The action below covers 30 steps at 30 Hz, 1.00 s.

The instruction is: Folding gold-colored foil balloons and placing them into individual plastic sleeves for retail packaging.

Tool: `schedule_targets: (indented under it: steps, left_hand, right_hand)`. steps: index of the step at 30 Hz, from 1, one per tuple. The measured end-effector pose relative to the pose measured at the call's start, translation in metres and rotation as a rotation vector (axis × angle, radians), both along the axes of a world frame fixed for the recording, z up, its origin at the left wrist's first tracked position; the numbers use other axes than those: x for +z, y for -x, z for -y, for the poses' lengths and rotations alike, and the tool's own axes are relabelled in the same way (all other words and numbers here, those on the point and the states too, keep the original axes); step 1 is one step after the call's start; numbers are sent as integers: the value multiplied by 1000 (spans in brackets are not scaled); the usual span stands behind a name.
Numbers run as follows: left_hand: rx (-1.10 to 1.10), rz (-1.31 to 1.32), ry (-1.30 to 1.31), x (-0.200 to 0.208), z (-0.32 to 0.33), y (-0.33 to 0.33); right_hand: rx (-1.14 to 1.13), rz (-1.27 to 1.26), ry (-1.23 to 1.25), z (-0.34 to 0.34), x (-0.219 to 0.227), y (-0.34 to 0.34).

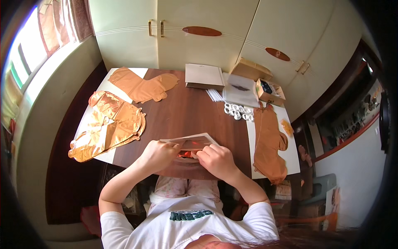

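Near us, at the edge of the table (186, 112), our left hand (161, 156) and right hand (217, 159) both grip a clear bag (192, 143); red foil (186, 154) shows between them. Farther left lie copper foil pieces (114, 112); farther right, white rings (238, 112).

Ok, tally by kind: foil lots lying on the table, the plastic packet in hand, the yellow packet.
Matte copper foil lots: 2
Shiny gold foil lot: 1
Plastic packet held in both hands: 1
Yellow packet: 1
Total: 5 (layers per lot can't be told)
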<state>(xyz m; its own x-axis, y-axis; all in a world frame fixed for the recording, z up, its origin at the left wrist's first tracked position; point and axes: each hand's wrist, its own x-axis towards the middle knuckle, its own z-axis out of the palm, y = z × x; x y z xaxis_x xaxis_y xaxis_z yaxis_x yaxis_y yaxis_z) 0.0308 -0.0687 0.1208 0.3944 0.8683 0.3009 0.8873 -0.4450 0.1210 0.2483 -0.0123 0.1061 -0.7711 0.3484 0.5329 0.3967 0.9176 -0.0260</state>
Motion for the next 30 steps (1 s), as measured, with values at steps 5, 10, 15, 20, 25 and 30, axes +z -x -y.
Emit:
schedule_targets:
  steps: [5, 10, 15, 20, 25, 30]
  left_hand:
    - [25, -38, -1, -16, 6, 1]
    - [-17, -25, -85, -22, 11, -3]
    - [10, -140, -128, -29, 16, -10]
    - [60, -190, -107, -54, 25, -14]
    - [76, -170, -249, -101, 32, -4]
    - [135, -143, -289, -117, 32, -7]
  right_hand:
    - [-72, -7, 148, 26, -5, -1]
    - [87, 48, 327, 36, -20, 2]
    - [48, 268, 527, 22, -42, 7]
    - [147, 331, 465, 27, -50, -4]
    - [225, 329, 975, -14, -25, -22]
    - [-197, -104, 732, -114, -58, -28]
